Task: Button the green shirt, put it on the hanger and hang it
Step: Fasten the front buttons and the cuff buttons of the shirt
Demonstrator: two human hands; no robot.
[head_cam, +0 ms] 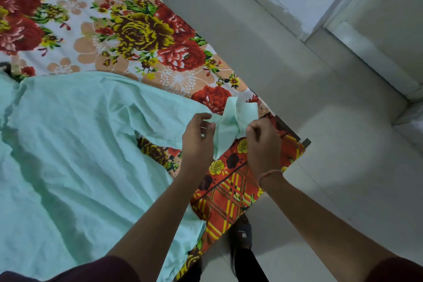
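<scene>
Both hands hold the cuff of the green shirt, which lies spread on the floral bedsheet near the bed's edge: the left hand pinches one side with curled fingers, the right hand fists the other.

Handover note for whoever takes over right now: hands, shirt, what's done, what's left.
Left hand: fingers curled, pinching a narrow end of the green shirt.
Right hand: fisted on the same raised end, close beside the left.
Shirt: spread wrinkled on the floral bedsheet, with the held end near the bed's edge; cannot tell whether it is a cuff or the collar.
Hanger: not in view.
Done: nothing confirmable; no buttons are visible.
Left: finish buttoning, put the shirt on the hanger, hang it.
</scene>
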